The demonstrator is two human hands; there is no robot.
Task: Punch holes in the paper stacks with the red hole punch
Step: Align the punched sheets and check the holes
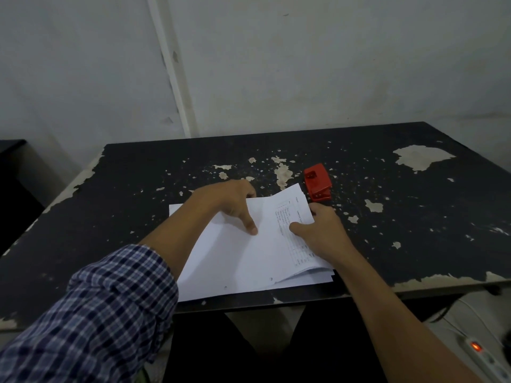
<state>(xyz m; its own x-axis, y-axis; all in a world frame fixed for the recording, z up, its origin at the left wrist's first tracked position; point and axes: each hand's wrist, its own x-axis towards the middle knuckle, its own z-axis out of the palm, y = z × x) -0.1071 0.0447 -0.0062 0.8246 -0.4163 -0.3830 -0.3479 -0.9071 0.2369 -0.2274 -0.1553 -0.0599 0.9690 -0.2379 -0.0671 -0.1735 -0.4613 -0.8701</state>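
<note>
A stack of white paper (235, 261) lies near the front edge of the black table (138, 172). Its top sheets (279, 217), printed with a table, are lifted and curled at the far right corner. My left hand (235, 203) grips the far edge of the lifted sheets, thumb on top and fingers hidden behind the paper. My right hand (318, 228) pinches the right edge of those sheets, thumb on the printed side. The red hole punch (317, 182) stands on the table just beyond the paper, a short way behind my right hand, touched by neither hand.
The table's black top is chipped, with pale patches. A white wall rises right behind it. A dark piece of furniture (11, 172) stands at the left. A white power strip (481, 352) with a lit orange switch lies on the floor at the lower right.
</note>
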